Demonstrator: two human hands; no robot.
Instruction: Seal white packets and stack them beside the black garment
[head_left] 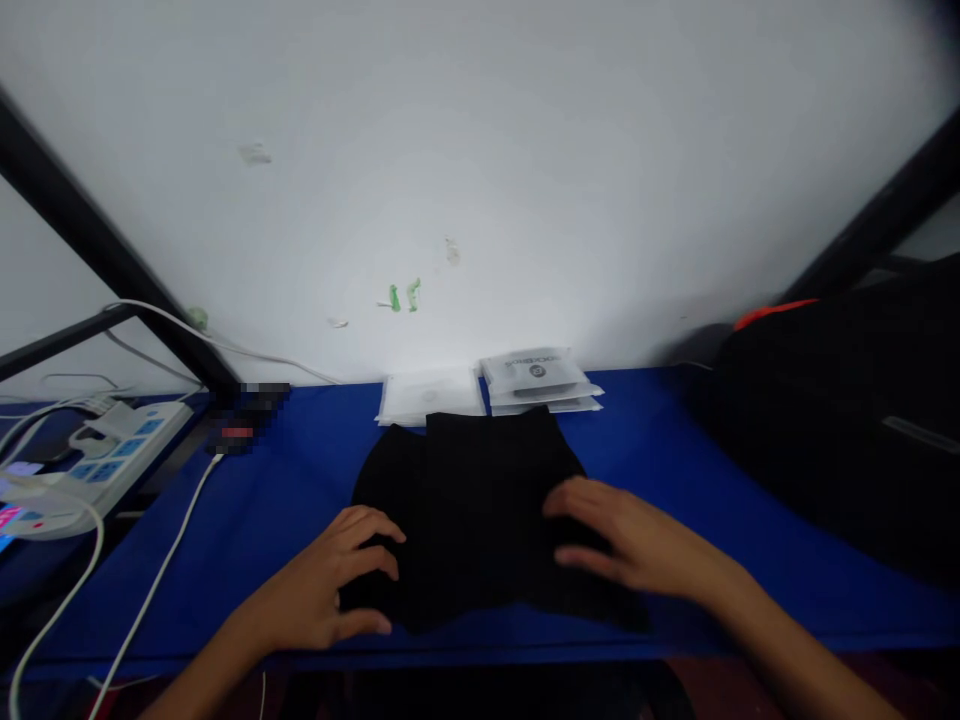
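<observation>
A black piece of cloth, perhaps a garment point(480, 520), is spread on the blue table in front of me. Over its left edge rests my left hand point(337, 580), fingers apart and the thumb toward the near side. My right hand point(615, 535) lies at the cloth's right side, thumb and fingers spread, with nothing gripped. Just behind the cloth's far edge are a flat white zip pouch point(431, 392) and a small stack of printed translucent pouches point(536, 375).
A white power strip point(124, 460) with plugs and cables stands at the left. One white cable point(161, 575) runs along the table point(247, 540) to a dark device point(251, 415). A large black item point(840, 420) with an orange edge fills the right side. Behind rises a white wall point(510, 180).
</observation>
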